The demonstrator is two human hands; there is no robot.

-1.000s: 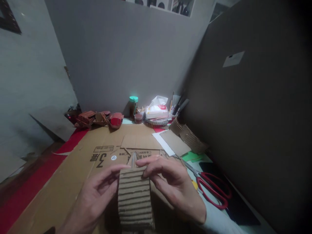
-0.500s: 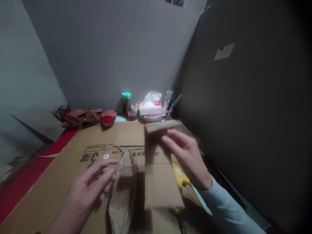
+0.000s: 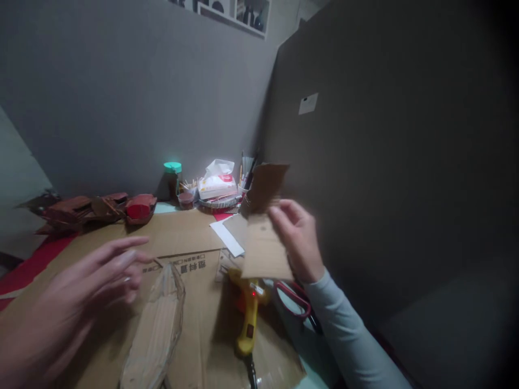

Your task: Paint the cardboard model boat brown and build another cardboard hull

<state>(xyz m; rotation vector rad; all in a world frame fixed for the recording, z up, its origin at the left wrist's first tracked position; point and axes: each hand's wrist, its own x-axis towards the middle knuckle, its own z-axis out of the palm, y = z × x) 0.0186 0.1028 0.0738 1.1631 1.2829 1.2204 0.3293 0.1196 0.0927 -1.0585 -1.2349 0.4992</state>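
Note:
My right hand (image 3: 298,237) is raised above the table, pinching a bent strip of brown cardboard (image 3: 263,227) whose upper part folds back. My left hand (image 3: 77,292) hovers low at the left with fingers stretched out and apart, blurred by motion, holding nothing. Just right of it a boat-shaped cardboard hull (image 3: 156,329) lies on the flattened cardboard box (image 3: 182,237) that covers the table. A yellow glue gun (image 3: 249,319) with a small red light lies under my right hand.
Red-handled scissors (image 3: 292,297) lie beside the glue gun. At the back stand a green-lidded jar (image 3: 172,181), a tissue pack (image 3: 217,183), a cup of pens (image 3: 245,170) and red cardboard models (image 3: 97,208). A tall dark cardboard panel (image 3: 385,162) walls the right side.
My right hand lifted the cardboard strip off the hull and carried it up and to the right. My left hand let go and drew back left. The view swung right, revealing the glue gun.

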